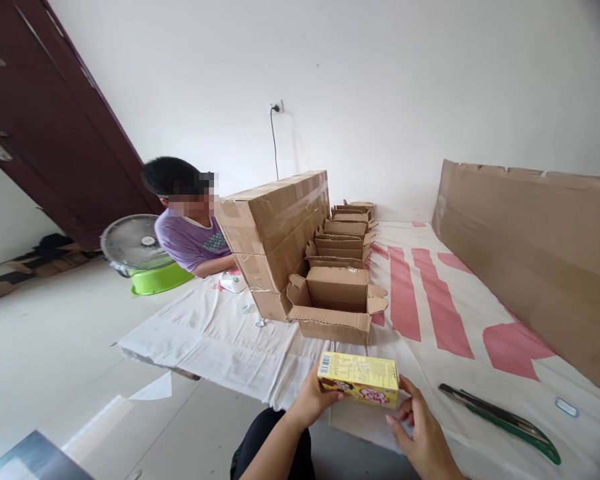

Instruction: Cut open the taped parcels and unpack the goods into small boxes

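A small yellow printed carton, with a barcode at its left end, is held just over the table's front edge. My left hand is closed around the carton's left end, thumb on the front face. At the other end, my right hand has its index finger at the carton's edge, while its thumb stands apart below. Beyond the carton is the nearest open cardboard box, its flaps spread. A green-handled box cutter lies on the cloth to the right of my right hand.
Several open cardboard boxes run back in a row beside a stack of taped cartons. A large cardboard sheet stands along the right. Another person leans on the table at left, near a fan.
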Demonstrator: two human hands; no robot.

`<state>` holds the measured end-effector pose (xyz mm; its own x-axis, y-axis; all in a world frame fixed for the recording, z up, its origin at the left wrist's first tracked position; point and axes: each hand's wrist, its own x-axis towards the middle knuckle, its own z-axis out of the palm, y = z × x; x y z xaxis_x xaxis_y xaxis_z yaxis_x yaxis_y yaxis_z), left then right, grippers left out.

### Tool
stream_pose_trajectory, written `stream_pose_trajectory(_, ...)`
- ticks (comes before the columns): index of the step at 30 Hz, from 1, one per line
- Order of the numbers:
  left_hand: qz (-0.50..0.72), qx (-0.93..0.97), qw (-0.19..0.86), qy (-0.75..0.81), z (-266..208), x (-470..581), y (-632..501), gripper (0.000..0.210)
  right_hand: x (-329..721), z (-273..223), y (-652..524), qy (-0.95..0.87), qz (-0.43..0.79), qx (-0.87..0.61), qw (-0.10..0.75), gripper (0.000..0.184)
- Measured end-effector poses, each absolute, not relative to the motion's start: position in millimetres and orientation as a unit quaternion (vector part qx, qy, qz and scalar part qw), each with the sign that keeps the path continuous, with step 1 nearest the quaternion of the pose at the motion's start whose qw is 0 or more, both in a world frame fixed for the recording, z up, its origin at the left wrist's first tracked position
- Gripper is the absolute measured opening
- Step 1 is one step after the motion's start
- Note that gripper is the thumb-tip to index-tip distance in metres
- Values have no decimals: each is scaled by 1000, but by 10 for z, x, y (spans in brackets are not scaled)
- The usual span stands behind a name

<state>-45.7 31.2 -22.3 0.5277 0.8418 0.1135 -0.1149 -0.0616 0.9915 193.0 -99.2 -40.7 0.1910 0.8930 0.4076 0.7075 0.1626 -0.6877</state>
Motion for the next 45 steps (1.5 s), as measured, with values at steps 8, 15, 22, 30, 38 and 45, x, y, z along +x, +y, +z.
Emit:
stream_pose_trajectory(8,506,566,573,309,-274,-440,375,66,1954,-398,-976,-665,61,-615,419,40)
stream_pose_trajectory(15,518,575,546,320,-231,-434,361,65,1957,-369,-967,-679,40,-593,431,32)
stream_pose_trajectory(22,523,602,488,355,-120,-678,722,61,1981,-367,-942,-669,69,-596,439,26)
stream_pose_trajectory(30,517,615,458,380,-217,-813,925,58,1981,-456,-928,-678,102,-597,418,18)
stream_pose_trajectory(38,543,603,386,440,-211,-794,907,57,1884,-460,-587,-551,238,-657,457,49)
stream_pose_trajectory(45,545,607,391,427,-233,-804,942,62,1532,-420,177,-572,118,-636,504,71)
